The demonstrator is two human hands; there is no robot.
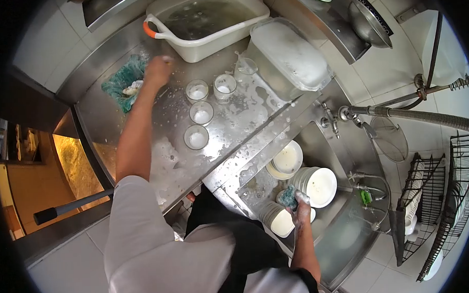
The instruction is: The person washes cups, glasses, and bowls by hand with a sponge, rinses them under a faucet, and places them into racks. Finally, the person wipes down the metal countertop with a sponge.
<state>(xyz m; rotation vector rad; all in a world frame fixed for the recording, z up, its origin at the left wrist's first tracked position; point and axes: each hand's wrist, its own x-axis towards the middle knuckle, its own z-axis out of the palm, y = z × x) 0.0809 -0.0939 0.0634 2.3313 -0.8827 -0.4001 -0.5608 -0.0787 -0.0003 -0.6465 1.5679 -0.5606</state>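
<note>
Steel counter (102, 117) is sudsy; my left hand (157, 71), grip I cannot tell, may topple glasses (201, 112); right hand (301, 208) clutches sponge (287, 196).

Could not make out whether the blurred left grip (158, 71) held anything. Lost the far rim of the white plastic wash tub (205, 48) past the top edge. Saw only part of the blue-green scrubbing sponge (286, 196) inside the foam-coated right grip (302, 208). Read just fragments of the black wall sign (370, 10).

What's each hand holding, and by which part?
Right hand grips a teal sponge by its near edge, in the sink. Left hand is on the counter beside a green cloth; a hold can't be told.
</note>
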